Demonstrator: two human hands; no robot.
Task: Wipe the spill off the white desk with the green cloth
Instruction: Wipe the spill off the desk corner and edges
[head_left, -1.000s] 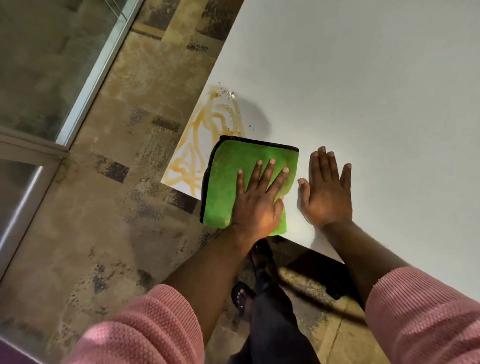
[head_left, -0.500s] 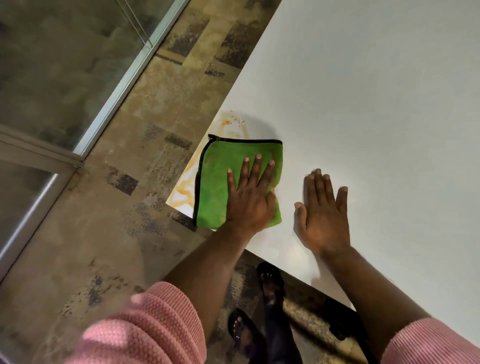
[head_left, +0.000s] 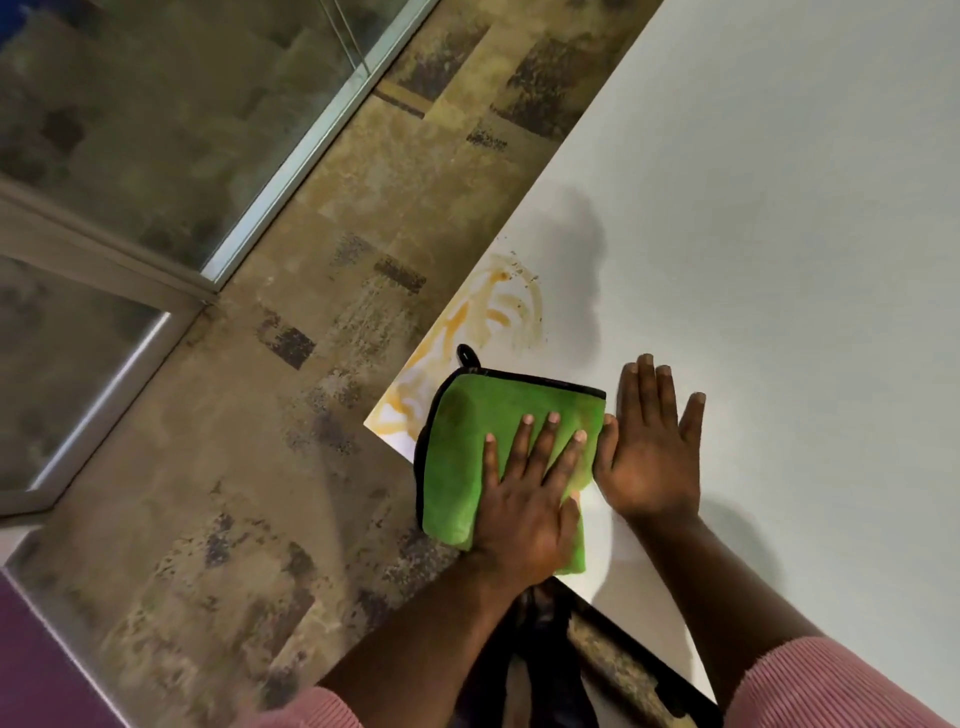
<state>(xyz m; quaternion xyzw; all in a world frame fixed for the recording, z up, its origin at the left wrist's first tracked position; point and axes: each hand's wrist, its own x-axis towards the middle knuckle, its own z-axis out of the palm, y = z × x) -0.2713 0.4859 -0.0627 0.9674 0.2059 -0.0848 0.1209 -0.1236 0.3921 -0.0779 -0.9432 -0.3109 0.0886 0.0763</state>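
Note:
A folded green cloth (head_left: 462, 452) with black trim lies at the near left corner of the white desk (head_left: 779, 208), and its left and near edges hang over the desk's edge. My left hand (head_left: 524, 499) presses flat on the cloth, fingers spread. Orange-brown spill streaks (head_left: 483, 312) show on the desk just beyond the cloth, along the left edge. My right hand (head_left: 649, 452) rests flat and open on the bare desk, its thumb touching the cloth's right edge.
Patterned brown carpet (head_left: 311, 467) lies left of and below the desk. A glass partition with a metal frame (head_left: 291, 156) stands at the far left. My dark shoes (head_left: 540, 623) show under the desk's near edge.
My left hand has slid the cloth back toward the near corner, uncovering more of the spill streaks. The right hand now sits against the cloth's edge.

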